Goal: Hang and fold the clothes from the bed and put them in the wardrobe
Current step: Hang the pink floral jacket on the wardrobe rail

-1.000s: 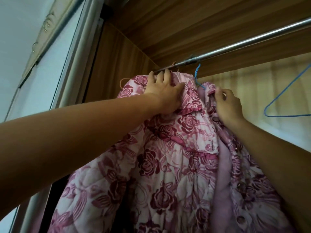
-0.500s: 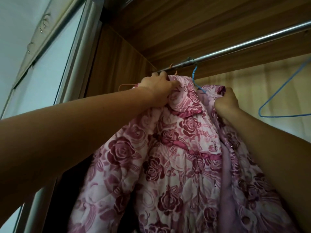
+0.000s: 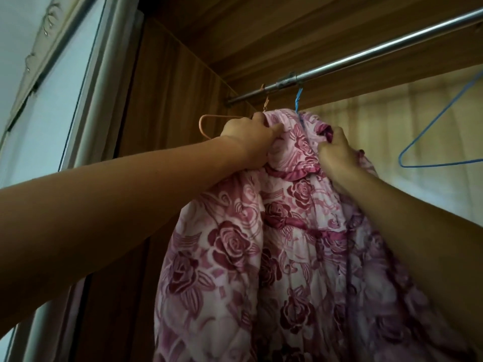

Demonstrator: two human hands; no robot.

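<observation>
On one rail (image 3: 366,53): three hangers (image 3: 222,116), one robe (image 3: 261,244)

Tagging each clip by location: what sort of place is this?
An open wooden wardrobe, probably in a bedroom: a metal hanging rail runs under its top, an empty blue wire hanger hangs at the right, and the left hand and right hand grip a rose-print garment.

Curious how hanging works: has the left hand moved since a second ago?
Yes. The left hand dropped below the rail it had reached, now gripping the floral garment.
</observation>
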